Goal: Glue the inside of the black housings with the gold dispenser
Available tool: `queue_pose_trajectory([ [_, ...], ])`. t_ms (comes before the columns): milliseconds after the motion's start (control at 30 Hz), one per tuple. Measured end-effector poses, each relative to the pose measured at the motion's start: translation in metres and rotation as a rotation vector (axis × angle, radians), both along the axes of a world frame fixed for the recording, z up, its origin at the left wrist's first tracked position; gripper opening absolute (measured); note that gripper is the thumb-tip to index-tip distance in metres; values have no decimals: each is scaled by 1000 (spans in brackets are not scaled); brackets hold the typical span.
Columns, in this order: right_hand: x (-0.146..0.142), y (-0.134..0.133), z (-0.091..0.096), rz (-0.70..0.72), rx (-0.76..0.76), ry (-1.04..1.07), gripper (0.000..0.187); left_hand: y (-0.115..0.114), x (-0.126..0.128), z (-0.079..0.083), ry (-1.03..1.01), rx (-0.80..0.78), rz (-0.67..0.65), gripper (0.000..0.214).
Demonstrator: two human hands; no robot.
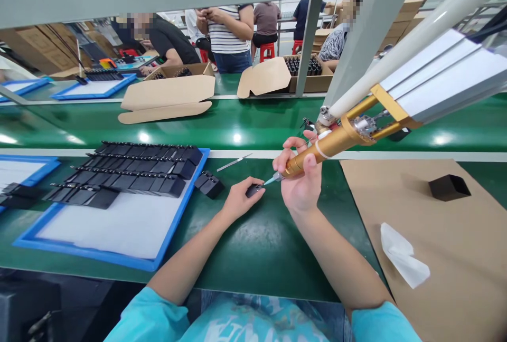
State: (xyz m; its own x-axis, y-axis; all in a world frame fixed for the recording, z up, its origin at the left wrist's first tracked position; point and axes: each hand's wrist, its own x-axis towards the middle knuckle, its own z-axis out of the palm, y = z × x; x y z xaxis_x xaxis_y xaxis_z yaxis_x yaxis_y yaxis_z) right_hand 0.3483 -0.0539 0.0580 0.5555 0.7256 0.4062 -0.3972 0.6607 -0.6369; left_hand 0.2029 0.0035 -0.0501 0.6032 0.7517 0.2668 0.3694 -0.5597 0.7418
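Observation:
Between the thumb and fingers of my left hand [238, 197] is a small black part [253, 190], held just above the green table. My right hand [301, 179] wraps round a gold glue dispenser [331, 146], which slants down from the upper right. The dispenser's pale blue needle tip [272, 179] reaches the black part, though I cannot tell whether it touches. Left of my left hand, a couple of black blocks [209, 183] stand by the tray, with a thin metal blade-like tool [234, 162] behind them.
On the left, a blue-rimmed tray [166, 249] bears rows of black parts [138, 168]. A cardboard sheet [447, 241] at right carries a crumpled white tissue [404, 257] and a black block [450, 188]. Opened cartons [170, 91] and several people are beyond the green belt [225, 131].

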Motion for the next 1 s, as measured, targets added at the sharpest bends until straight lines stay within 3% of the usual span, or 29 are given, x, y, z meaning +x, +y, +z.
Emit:
queue_pose_trajectory([
  [300,1,0,1,13,8,18,36,1,3,-3,-61,-47,31,15],
  [533,0,-1,0,55,31,41,36,4,-1,-1,127,365,-26,23],
  [600,0,0,-1,57,31,34,34,4,-3,3,181,403,-48,23],
  [833,3,4,-5,53,50,33,33,10,-17,16,208,146,-193,33],
  [1000,5,5,-5,54,68,54,28,6,-16,21,225,40,-53,29],
])
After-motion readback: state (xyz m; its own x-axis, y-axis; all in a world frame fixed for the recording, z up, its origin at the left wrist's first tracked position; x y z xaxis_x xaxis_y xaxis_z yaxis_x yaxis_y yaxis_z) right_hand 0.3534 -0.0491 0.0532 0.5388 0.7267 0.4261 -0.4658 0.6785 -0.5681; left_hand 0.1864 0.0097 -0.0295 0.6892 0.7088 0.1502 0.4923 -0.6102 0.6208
